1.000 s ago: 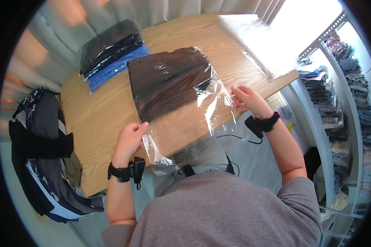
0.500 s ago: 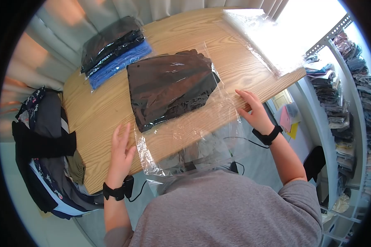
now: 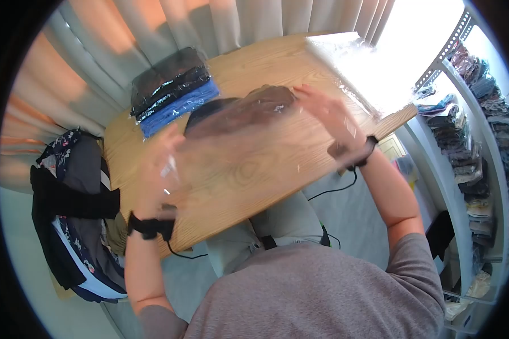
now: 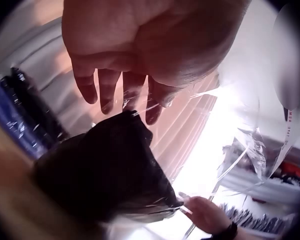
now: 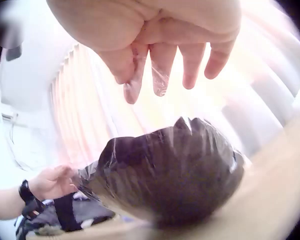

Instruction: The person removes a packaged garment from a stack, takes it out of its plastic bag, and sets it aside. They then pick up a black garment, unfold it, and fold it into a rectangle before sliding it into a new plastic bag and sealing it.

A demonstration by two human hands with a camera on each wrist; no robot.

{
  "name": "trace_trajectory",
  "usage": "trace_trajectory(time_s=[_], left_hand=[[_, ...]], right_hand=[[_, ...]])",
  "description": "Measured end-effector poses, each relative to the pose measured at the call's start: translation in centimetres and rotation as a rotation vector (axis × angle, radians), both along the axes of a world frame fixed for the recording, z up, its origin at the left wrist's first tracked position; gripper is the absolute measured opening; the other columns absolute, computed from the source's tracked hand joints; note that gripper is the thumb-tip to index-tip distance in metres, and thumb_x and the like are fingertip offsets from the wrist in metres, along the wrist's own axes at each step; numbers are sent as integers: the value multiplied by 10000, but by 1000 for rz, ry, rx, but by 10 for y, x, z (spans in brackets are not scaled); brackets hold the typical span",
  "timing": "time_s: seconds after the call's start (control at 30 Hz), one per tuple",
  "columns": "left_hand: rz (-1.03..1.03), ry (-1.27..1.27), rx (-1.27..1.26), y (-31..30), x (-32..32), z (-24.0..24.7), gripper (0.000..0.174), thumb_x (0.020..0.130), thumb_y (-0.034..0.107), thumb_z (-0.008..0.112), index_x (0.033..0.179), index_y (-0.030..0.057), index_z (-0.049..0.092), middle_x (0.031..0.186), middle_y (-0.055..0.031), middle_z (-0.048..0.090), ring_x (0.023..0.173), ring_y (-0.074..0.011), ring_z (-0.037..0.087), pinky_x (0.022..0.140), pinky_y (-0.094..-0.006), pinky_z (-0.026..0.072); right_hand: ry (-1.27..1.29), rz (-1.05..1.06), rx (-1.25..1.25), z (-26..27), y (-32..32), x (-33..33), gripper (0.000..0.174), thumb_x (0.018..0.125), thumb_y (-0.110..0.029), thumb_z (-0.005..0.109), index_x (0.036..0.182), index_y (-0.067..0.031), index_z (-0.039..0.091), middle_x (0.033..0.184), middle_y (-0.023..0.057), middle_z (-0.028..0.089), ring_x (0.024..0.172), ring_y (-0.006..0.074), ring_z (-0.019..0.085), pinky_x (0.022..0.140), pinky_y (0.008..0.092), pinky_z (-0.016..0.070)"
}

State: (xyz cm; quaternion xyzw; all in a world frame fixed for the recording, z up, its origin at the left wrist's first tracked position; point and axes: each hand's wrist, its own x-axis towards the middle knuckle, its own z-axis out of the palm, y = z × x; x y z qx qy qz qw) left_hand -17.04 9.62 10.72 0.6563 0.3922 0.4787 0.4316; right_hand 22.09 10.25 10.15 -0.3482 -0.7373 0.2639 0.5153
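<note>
A dark folded garment (image 3: 246, 116) lies inside a clear plastic bag (image 5: 190, 165) on the wooden table, blurred by motion in the head view. My left hand (image 3: 161, 169) pinches the bag's film at the left side, thumb against fingers. On the right, my right hand (image 3: 331, 118) pinches the film at the other side, raised above the tabletop. In both wrist views the fingers hang over the bagged garment, with thin shiny film running from the fingertips. The garment's near part bulges upward between the two hands.
Bagged folded clothes, black and blue (image 3: 172, 93), are stacked at the back left. A pile of clear bags (image 3: 356, 68) lies at the back right. Loose clothes (image 3: 79, 209) hang by the table's left edge. Shelves of packed clothes (image 3: 452, 141) stand at the right.
Both hands, spread open half a second ago, have moved up and away from me and now grip the bag's sides. The bagged garment has tipped and shifted towards the far side.
</note>
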Motion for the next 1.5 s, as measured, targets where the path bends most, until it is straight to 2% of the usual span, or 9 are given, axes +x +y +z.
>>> trace_trajectory(time_s=[0.07,0.13,0.2,0.3,0.43,0.6,0.97,1.27,1.5], left_hand=[[81,39,107,14,2,57,321,974,170,437,1156,-38,599,1198,-114,609,1174,-202,517,1024,-348,357],[100,15,229,17,3,102,303,974,172,440,1127,-28,609,1175,-124,616,1139,-202,536,994,-330,374],[127,137,483,36,3,121,277,987,211,440,1009,9,628,1099,-129,643,971,-158,597,843,-265,432],[78,131,-33,46,0,115,246,992,230,451,959,35,597,1043,-106,665,956,-114,587,782,-248,438],[124,-46,107,40,9,115,260,1010,266,412,935,87,585,918,-49,683,764,-50,557,642,-187,367],[75,-55,137,28,10,120,292,1016,291,405,913,72,568,852,-44,675,815,-80,602,686,-184,388],[120,-167,47,60,5,77,323,995,323,453,895,57,605,828,-28,657,778,-123,629,700,-225,458],[206,-236,49,52,4,90,298,987,317,469,898,61,595,753,-20,640,745,-107,607,701,-235,438],[216,-220,-404,-41,24,-32,299,989,303,462,860,63,586,718,-29,624,701,-126,608,684,-243,430]], right_hand=[[-270,-50,390,44,11,2,221,928,-140,541,1047,-7,671,1207,108,617,1173,230,534,990,324,408],[13,-238,-88,93,9,-16,261,956,-178,515,1046,17,663,1077,73,669,1047,176,583,938,298,426],[167,-34,-41,117,21,-20,266,965,-199,508,1002,5,674,982,62,682,920,110,574,851,256,438],[110,17,-351,116,32,-15,281,984,-229,483,1024,-4,646,987,55,671,908,102,603,836,249,459],[275,100,-339,122,16,-14,265,989,-254,476,964,-26,610,897,68,679,867,122,630,819,235,468],[402,-2,-275,111,4,-28,252,996,-246,459,919,-49,596,807,47,658,791,129,639,788,255,482],[494,-75,-395,69,41,-39,286,979,-248,497,836,-20,596,761,65,641,688,132,594,678,254,466],[399,-106,-180,72,35,-42,322,1000,-272,446,872,-17,595,816,73,639,797,149,600,804,279,454],[282,-284,-514,-47,-44,-26,348,979,-255,478,820,9,639,746,63,652,735,120,582,746,255,443]])
